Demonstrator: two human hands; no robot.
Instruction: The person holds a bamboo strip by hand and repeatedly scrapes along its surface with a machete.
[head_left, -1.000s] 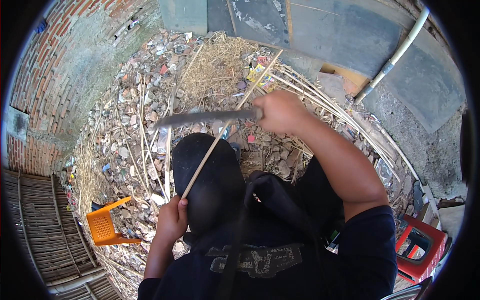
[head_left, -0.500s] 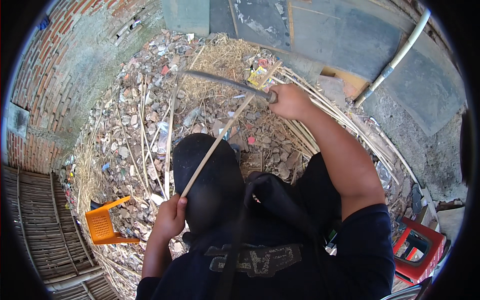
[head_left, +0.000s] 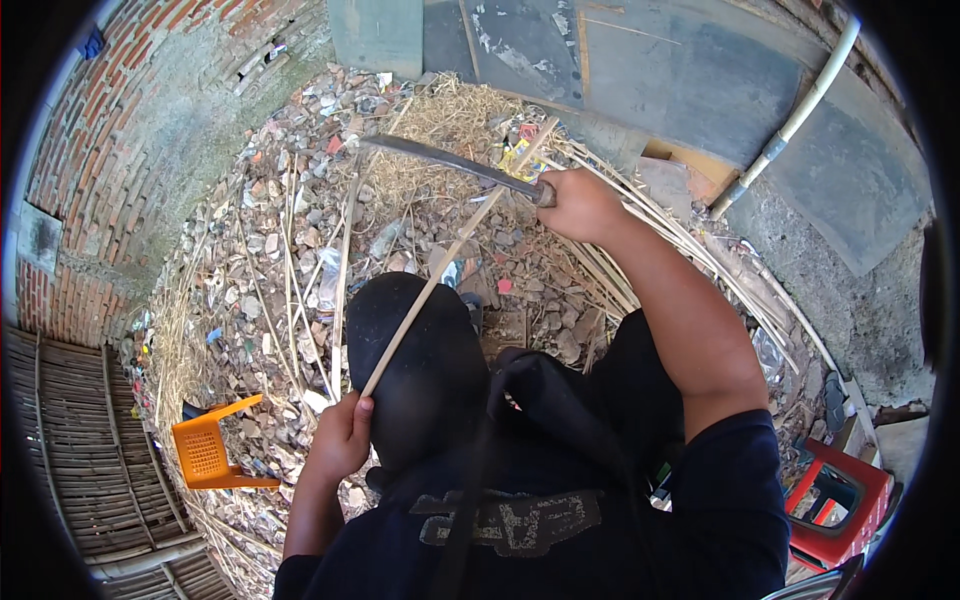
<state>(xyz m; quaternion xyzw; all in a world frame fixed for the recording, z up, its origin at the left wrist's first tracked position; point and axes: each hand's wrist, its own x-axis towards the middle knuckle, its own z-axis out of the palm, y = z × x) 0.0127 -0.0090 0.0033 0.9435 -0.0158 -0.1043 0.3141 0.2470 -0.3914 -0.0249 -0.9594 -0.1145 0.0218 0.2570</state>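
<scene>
My left hand is closed around the near end of a long, thin bamboo strip. The strip slants up and away to the right, passing over my dark-clad left knee. In my right hand is the handle of a machete, its long curved blade pointing left. The blade crosses the strip near its far part, close to my right fist; whether the edge touches the strip I cannot tell.
Rubble and litter cover the ground, with straw shavings beyond the blade. More bamboo strips lie at the right, others at the left. An orange plastic stool lies left; a red stool stands right. A brick wall rises at left.
The machete blade has shifted very slightly and looks sharper now, less smeared by motion. Both hands keep their grips in nearly the same places.
</scene>
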